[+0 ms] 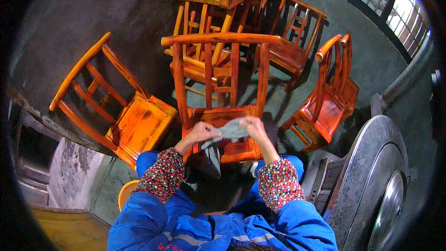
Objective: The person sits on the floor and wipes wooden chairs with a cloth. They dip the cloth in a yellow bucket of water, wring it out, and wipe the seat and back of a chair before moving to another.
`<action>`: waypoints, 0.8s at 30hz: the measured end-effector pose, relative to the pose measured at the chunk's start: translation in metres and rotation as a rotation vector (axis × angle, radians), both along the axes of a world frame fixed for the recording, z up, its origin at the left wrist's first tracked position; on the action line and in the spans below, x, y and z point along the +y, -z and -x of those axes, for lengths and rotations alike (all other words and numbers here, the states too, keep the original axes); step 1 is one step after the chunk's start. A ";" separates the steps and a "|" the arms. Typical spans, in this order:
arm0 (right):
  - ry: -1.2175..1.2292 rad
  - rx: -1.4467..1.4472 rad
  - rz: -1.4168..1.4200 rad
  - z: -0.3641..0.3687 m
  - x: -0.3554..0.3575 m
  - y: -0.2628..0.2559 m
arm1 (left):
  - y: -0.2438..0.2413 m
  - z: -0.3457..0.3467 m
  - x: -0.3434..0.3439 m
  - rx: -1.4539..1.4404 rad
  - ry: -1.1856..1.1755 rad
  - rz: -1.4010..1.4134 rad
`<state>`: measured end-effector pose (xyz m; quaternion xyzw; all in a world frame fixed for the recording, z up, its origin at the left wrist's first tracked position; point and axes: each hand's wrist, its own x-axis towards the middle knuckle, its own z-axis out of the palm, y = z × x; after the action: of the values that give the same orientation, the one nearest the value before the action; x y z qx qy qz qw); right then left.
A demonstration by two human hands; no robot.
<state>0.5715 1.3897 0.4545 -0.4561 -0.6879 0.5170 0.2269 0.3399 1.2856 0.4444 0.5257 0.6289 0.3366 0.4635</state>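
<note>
Between my two hands a grey cloth (234, 129) is stretched over the seat of a varnished wooden chair (221, 37), which stands upright in front of my knees. My left hand (201, 133) pinches the cloth's left end, and my right hand (253, 127) grips its right end. A darker piece of fabric (213, 158) hangs below my left hand; whether it belongs to the same cloth I cannot tell. The chair's front legs are mostly hidden.
Another wooden chair (141, 123) stands at the left, with more chairs at the right (322, 111) and stacked behind. An orange basin (126, 193) is by my left leg. A round metal-topped stove or table (355, 181) stands at the lower right, beneath a grey pipe (406, 73).
</note>
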 end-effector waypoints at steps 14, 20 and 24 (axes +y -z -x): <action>0.580 0.284 -0.628 0.147 0.125 -0.143 | -0.149 0.009 0.149 0.543 -0.659 -1.090; 0.505 0.228 -0.656 0.148 0.140 -0.085 | -0.125 0.020 0.166 0.603 -0.706 -1.017; 0.493 0.197 -0.662 0.139 0.122 -0.070 | -0.101 0.013 0.149 0.646 -0.655 -0.958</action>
<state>0.4325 1.5114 0.5247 -0.4577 -0.6623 0.2394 0.5427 0.3272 1.4341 0.5458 0.5299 0.6441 0.5281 -0.1596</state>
